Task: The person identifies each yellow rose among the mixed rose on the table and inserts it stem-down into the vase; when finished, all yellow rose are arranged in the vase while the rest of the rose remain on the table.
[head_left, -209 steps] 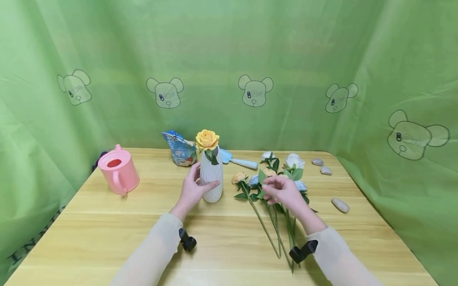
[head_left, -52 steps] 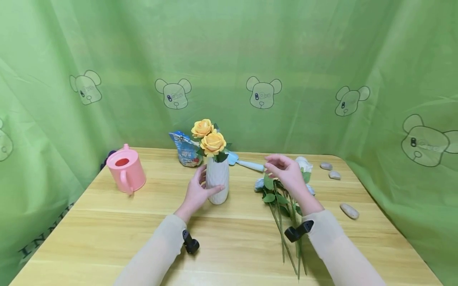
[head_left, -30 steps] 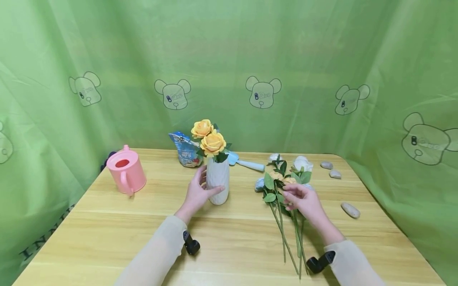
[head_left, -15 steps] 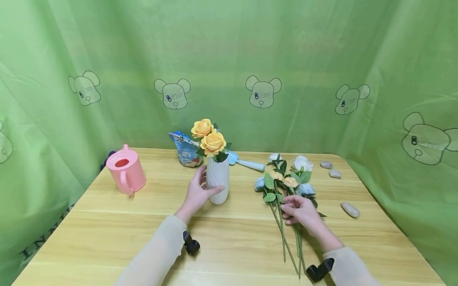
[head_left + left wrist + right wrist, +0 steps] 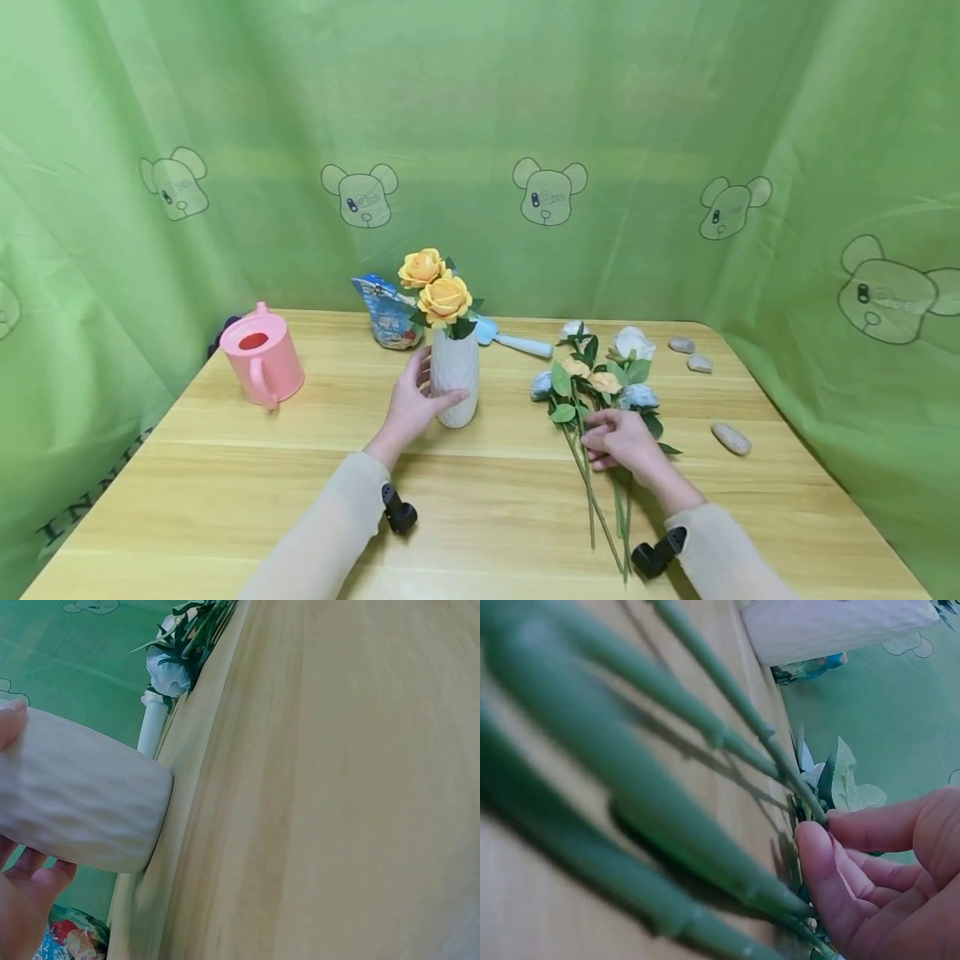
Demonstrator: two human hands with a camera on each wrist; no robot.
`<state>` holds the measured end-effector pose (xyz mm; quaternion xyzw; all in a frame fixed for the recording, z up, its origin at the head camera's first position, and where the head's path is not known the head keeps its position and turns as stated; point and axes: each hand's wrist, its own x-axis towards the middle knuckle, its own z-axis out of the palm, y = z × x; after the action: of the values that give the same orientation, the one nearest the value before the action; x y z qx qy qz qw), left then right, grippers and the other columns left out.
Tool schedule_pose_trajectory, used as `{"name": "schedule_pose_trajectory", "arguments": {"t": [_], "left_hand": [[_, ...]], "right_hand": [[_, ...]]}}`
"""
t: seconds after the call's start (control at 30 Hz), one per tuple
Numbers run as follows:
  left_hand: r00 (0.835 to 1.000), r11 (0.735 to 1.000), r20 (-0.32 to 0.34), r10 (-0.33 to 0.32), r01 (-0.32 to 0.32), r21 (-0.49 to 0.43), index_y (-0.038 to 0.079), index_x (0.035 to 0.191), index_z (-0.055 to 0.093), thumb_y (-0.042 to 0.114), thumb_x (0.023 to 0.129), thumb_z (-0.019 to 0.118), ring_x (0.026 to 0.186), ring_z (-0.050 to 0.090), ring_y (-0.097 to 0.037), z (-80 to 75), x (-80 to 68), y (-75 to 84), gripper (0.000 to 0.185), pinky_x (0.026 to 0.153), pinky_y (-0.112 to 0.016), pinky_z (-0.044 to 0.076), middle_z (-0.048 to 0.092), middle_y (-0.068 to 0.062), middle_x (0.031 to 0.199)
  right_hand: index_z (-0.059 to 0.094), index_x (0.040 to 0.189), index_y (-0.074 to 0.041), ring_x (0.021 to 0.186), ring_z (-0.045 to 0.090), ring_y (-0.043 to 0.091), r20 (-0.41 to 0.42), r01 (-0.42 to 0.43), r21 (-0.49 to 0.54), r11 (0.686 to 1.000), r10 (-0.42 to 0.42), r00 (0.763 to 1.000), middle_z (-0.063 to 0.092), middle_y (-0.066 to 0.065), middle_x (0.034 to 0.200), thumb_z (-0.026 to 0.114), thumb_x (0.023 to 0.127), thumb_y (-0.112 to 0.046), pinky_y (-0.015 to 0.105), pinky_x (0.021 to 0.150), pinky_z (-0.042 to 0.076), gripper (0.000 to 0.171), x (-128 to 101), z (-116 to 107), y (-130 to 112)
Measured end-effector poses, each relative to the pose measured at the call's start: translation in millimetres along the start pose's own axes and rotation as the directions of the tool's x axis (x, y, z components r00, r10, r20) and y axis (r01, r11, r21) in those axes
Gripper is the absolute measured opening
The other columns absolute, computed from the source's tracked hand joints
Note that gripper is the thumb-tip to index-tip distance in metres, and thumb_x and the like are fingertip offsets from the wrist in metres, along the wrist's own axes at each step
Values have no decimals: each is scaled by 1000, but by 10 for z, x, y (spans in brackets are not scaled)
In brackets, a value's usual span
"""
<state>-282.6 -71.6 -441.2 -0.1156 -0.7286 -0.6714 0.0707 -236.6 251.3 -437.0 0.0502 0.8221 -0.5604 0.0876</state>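
A white textured vase (image 5: 454,383) stands mid-table with two yellow roses (image 5: 435,287) in it. My left hand (image 5: 411,406) grips the vase's left side; the left wrist view shows the vase (image 5: 75,806) lying between thumb and fingers. A bunch of loose flowers (image 5: 596,387), yellow, white and pale blue, lies on the table to the right. My right hand (image 5: 619,439) has its fingers curled around their green stems (image 5: 592,500). The right wrist view shows the fingers (image 5: 832,885) pinching the stems (image 5: 667,847) close up.
A pink watering can (image 5: 258,367) stands at the left. Behind the vase lie a blue packet (image 5: 386,312) and a light blue trowel (image 5: 513,340). Three grey pebbles (image 5: 731,437) sit near the right edge. Green curtains close in the wooden table (image 5: 225,492).
My right hand came down from above the flower heads to the stems and has closed on them. The left hand stayed on the vase, which gained a second yellow rose since the oldest frame.
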Motion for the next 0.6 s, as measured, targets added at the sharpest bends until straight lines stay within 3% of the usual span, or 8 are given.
{"name": "schedule_pose_trajectory", "arguments": {"t": [0.27, 0.6], "left_hand": [[1000, 1000, 23, 5, -5, 8, 9, 139, 36, 11, 72, 80, 118, 47, -33, -23, -119, 286, 80, 99, -45, 40, 46, -18, 132], [999, 1000, 36, -6, 6, 5, 10, 139, 35, 11, 73, 80, 119, 46, -33, -24, -134, 325, 80, 100, -45, 38, 45, -18, 133]], "right_hand": [[46, 125, 11, 65, 61, 22, 8, -19, 84, 996, 18, 1000, 59, 17, 88, 63, 82, 5, 37, 60, 57, 47, -68, -44, -82], [44, 128, 10, 68, 61, 21, 14, 10, 133, 991, -11, 1000, 58, 17, 92, 62, 82, 5, 37, 62, 57, 49, -147, -97, -183]]}}
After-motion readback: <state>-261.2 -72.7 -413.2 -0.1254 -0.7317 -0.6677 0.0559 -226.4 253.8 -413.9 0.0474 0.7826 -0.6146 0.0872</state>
